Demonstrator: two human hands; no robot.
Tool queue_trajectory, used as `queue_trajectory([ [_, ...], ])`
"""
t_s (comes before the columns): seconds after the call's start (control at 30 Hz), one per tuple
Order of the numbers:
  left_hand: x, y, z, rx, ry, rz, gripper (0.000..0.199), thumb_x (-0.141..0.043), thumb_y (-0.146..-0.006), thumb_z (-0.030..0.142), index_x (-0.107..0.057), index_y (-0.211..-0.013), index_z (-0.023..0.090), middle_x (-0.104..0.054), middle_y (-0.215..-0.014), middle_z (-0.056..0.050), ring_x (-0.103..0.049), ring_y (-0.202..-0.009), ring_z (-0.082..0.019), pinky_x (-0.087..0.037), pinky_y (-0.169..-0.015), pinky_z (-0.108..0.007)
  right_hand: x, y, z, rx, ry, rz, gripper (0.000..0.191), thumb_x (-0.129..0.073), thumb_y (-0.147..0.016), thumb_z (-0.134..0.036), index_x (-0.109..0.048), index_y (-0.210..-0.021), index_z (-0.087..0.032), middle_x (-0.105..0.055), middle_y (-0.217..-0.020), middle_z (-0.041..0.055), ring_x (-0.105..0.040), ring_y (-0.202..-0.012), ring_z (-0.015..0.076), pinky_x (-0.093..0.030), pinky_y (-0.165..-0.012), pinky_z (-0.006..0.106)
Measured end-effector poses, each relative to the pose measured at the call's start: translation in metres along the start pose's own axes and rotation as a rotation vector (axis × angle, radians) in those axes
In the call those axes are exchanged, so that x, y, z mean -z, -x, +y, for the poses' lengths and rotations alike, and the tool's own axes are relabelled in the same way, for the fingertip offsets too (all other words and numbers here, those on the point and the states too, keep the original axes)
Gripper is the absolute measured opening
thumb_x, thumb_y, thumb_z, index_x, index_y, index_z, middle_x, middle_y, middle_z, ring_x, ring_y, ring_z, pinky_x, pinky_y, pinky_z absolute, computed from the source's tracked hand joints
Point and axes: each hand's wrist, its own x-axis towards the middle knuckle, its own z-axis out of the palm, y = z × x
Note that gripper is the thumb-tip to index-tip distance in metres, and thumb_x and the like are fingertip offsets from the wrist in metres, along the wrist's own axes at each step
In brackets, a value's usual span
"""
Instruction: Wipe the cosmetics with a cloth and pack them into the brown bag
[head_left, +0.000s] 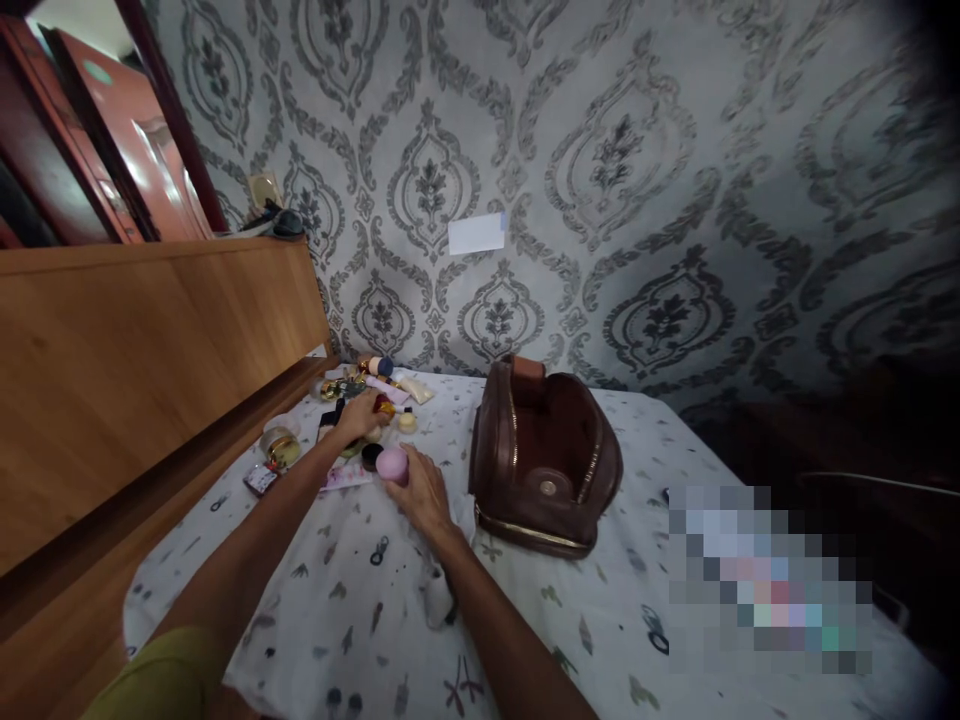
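My left hand (361, 416) reaches into a cluster of cosmetics, its fingers closed around a small red-and-gold item (385, 406) that is partly hidden. In my right hand (424, 490) is a pink round-topped jar (391, 464), held low over the sheet. Beside that jar sits a dark round lid or pot (372, 458). A small pale yellow jar with a dark top (407, 421) stands between the two hands. To the right of my right hand, a brown leather bag (540, 470) stands upright, its zipped top gaping.
Behind my left hand lie pale tubes (416, 389) and a dark-capped bottle (377, 366). A round glass bottle (282, 448) and a small patterned box (261, 480) are left of my forearm. A wooden board (165, 350) borders the left; a patterned wall (525, 150) rises behind.
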Motion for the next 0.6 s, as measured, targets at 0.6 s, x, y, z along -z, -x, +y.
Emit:
queue_trajectory([
  [0.6, 0.014, -0.057, -0.048, -0.02, 0.207, -0.343, 0.03, -0.06, -0.093, 0.035, -0.061, -0.115, 0.014, -0.065, -0.111, -0.007, -0.066, -0.093, -0.02, -0.057, -0.079, -0.039, -0.004, -0.005, 0.005, -0.035, -0.1, 0.014, 0.059, -0.067, -0.079, -0.027, -0.05, -0.135, -0.018, -0.063, -0.125, 0.0122, -0.055, -0.117, 0.0302, -0.043, -0.101, 0.044],
])
